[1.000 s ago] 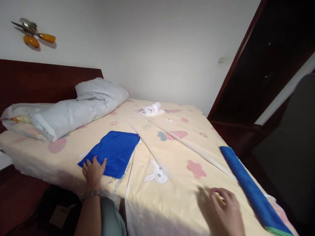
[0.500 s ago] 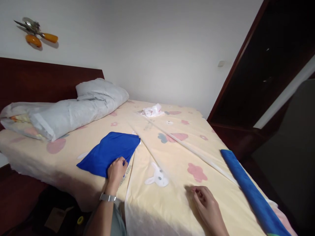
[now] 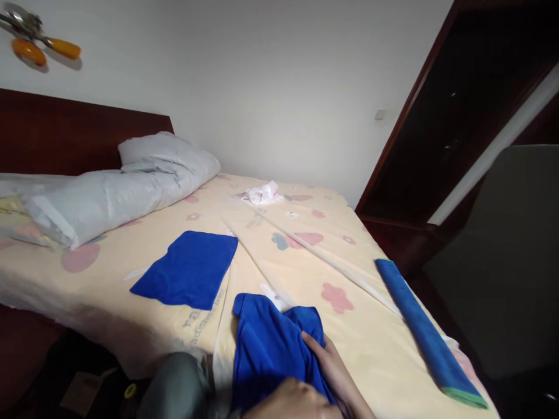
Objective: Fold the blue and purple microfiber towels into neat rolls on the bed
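Close in front of me, a crumpled blue cloth (image 3: pixel 273 343) hangs and folds over the near part of the bed. My right hand (image 3: pixel 325 364) grips its right side, the thumb lying over the fabric and the other fingers hidden. At the bottom edge of the view is my left hand (image 3: pixel 294 401), slightly blurred and cut off, curled closed against the same cloth. A second blue cloth (image 3: pixel 187 270) lies spread flat on the bed, left of both hands and touched by neither.
The bed (image 3: pixel 362 361) has a cream printed sheet with creases. A rolled blue towel with green ends (image 3: pixel 428 326) lies along its right edge. Farther back are a white plastic bag (image 3: pixel 263 193) and a grey quilt (image 3: pixel 122 195) by the headboard (image 3: pixel 78 134). A dark wardrobe (image 3: pixel 454 116) stands right.
My left hand has left the flat blue cloth. Both hands now have another blue cloth in front of me, unseen before. The view has shifted slightly right.
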`<control>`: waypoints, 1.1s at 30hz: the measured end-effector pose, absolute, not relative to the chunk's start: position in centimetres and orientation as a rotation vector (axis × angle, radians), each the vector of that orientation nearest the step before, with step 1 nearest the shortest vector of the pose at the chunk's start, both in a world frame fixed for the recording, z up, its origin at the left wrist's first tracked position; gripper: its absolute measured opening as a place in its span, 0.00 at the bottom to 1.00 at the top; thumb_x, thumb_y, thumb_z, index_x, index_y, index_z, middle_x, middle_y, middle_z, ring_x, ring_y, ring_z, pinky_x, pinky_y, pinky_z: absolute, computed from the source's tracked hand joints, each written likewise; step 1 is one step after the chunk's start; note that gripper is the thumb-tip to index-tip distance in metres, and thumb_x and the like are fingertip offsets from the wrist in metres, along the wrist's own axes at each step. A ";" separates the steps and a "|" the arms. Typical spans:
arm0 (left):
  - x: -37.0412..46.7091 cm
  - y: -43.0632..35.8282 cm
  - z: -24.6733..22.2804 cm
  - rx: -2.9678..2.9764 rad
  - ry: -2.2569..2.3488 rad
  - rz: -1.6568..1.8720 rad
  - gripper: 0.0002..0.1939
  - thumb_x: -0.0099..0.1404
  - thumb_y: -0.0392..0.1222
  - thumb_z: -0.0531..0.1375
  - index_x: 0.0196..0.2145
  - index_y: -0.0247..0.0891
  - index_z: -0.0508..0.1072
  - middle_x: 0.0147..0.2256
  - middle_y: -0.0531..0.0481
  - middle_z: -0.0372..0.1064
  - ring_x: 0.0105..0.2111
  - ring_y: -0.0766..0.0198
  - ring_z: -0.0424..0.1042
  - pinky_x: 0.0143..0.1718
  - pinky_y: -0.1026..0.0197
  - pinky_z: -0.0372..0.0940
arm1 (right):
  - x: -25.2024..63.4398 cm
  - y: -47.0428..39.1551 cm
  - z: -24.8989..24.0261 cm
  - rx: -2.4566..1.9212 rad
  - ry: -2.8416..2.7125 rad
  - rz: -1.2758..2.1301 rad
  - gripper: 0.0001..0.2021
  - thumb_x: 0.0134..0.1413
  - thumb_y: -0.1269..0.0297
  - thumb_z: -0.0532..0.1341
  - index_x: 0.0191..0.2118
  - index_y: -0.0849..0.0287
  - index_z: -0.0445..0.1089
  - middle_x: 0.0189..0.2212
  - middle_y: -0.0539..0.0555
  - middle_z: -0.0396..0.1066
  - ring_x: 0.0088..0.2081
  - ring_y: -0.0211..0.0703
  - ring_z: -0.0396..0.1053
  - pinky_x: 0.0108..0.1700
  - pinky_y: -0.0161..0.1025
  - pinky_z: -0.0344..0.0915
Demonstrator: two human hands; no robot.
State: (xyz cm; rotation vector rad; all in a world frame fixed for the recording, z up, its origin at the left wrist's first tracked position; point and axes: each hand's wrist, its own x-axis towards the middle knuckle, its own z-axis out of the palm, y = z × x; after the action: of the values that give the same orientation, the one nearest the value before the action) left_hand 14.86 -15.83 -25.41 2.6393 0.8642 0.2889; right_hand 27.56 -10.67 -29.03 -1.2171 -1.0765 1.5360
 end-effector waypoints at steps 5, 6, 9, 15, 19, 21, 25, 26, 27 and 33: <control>6.6 -9.3 -25.2 2.310 1.826 0.791 0.11 0.71 0.47 0.55 0.43 0.41 0.75 0.45 0.43 0.75 0.46 0.53 0.73 0.52 0.52 0.62 | 28.8 -10.9 -29.7 -1.212 -1.118 1.344 0.27 0.55 0.44 0.64 0.52 0.60 0.74 0.50 0.58 0.77 0.57 0.57 0.69 0.61 0.50 0.62; 4.8 -8.0 -25.5 2.259 1.955 0.726 0.13 0.69 0.49 0.58 0.47 0.41 0.74 0.48 0.41 0.73 0.49 0.51 0.71 0.53 0.50 0.61 | 29.0 -10.9 -29.7 -1.220 -1.122 1.326 0.27 0.57 0.44 0.62 0.53 0.59 0.73 0.50 0.58 0.76 0.57 0.57 0.69 0.60 0.50 0.63; 0.9 -5.5 -27.1 2.224 1.974 0.521 0.15 0.66 0.50 0.61 0.48 0.43 0.75 0.48 0.44 0.73 0.51 0.50 0.69 0.53 0.52 0.61 | 29.5 -10.6 -30.0 -1.254 -1.155 1.209 0.27 0.59 0.43 0.60 0.52 0.59 0.74 0.51 0.59 0.76 0.56 0.57 0.69 0.60 0.50 0.63; 0.2 -5.2 -28.5 2.215 1.653 0.554 0.10 0.68 0.41 0.56 0.45 0.42 0.74 0.45 0.47 0.75 0.48 0.57 0.73 0.51 0.59 0.63 | 31.0 -8.2 -31.6 -1.317 -1.213 0.902 0.24 0.58 0.44 0.60 0.50 0.58 0.73 0.52 0.60 0.74 0.54 0.57 0.70 0.58 0.49 0.65; 0.4 -5.4 -28.2 2.237 1.643 0.591 0.11 0.70 0.40 0.54 0.47 0.46 0.73 0.47 0.48 0.74 0.47 0.59 0.73 0.50 0.60 0.63 | 31.5 -7.6 -32.0 -1.276 -1.248 0.807 0.22 0.58 0.46 0.59 0.49 0.58 0.72 0.50 0.61 0.74 0.53 0.56 0.71 0.57 0.51 0.65; 0.3 -5.6 -28.2 2.256 1.643 0.604 0.09 0.70 0.40 0.54 0.45 0.45 0.73 0.44 0.49 0.75 0.46 0.59 0.74 0.49 0.61 0.64 | 31.6 -7.7 -31.8 -1.266 -1.256 0.744 0.22 0.56 0.46 0.59 0.47 0.59 0.73 0.48 0.61 0.75 0.52 0.56 0.71 0.58 0.52 0.64; 0.4 -6.5 -27.8 2.286 1.651 0.628 0.09 0.70 0.39 0.54 0.44 0.43 0.72 0.42 0.47 0.76 0.44 0.59 0.75 0.47 0.61 0.66 | 31.7 -8.9 -31.4 -1.258 -1.259 0.665 0.22 0.55 0.46 0.59 0.45 0.59 0.74 0.46 0.62 0.76 0.50 0.56 0.72 0.56 0.52 0.66; 0.4 -7.0 -27.5 2.293 1.655 0.642 0.10 0.71 0.39 0.53 0.45 0.43 0.72 0.42 0.47 0.76 0.44 0.59 0.76 0.47 0.61 0.67 | 31.9 -9.5 -31.0 -1.250 -1.264 0.669 0.22 0.55 0.46 0.60 0.44 0.59 0.75 0.45 0.61 0.77 0.49 0.55 0.73 0.55 0.51 0.67; 0.5 -7.6 -27.1 2.307 1.649 0.674 0.11 0.71 0.40 0.52 0.45 0.44 0.73 0.42 0.47 0.77 0.43 0.60 0.76 0.46 0.61 0.68 | 32.1 -10.2 -30.5 -1.242 -1.269 0.680 0.22 0.54 0.45 0.60 0.43 0.59 0.75 0.44 0.61 0.77 0.48 0.55 0.74 0.54 0.50 0.68; -1.3 -16.4 -24.1 2.484 1.420 1.269 0.16 0.67 0.43 0.53 0.46 0.53 0.78 0.41 0.54 0.80 0.39 0.60 0.80 0.44 0.63 0.74 | 35.1 -18.8 -24.5 -1.293 -1.307 0.809 0.20 0.49 0.43 0.64 0.39 0.53 0.79 0.42 0.59 0.79 0.48 0.58 0.75 0.51 0.47 0.73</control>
State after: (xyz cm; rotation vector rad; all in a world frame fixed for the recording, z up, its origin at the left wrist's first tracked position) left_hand -1.33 -16.42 -24.06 2.4835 1.4203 1.2695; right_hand 35.11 -18.85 -24.54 -1.2932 -1.3067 0.8089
